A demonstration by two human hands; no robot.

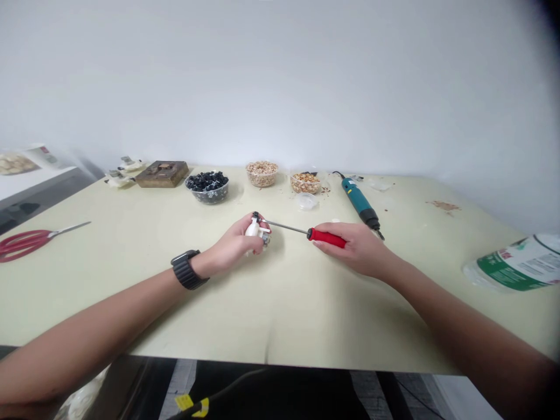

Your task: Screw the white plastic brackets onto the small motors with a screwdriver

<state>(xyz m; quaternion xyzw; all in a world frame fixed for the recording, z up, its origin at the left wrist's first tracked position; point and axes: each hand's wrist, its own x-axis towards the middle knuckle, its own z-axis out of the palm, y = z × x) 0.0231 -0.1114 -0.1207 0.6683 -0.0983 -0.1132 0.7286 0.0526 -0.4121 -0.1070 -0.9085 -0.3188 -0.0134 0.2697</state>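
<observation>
My left hand (240, 240), with a black watch on its wrist, is closed around a small white plastic part (253, 228) that has a black piece on top and some metal at its side. In my right hand (359, 248) is a screwdriver (331, 237) with a red handle, its fingers wrapped round the grip. The long metal shaft points left, and its tip meets or nearly meets the black piece; exact contact is too small to tell. Both hands are above the middle of the table (262, 315).
Behind my hands stand a tub of black pieces (207, 185) and tubs of small light (261, 173) and brownish pieces (305, 182). A teal electric screwdriver (359, 201) lies right of them. Red scissors (26, 244) lie left, near a metal block (162, 174). A green-white container (520, 263) is right.
</observation>
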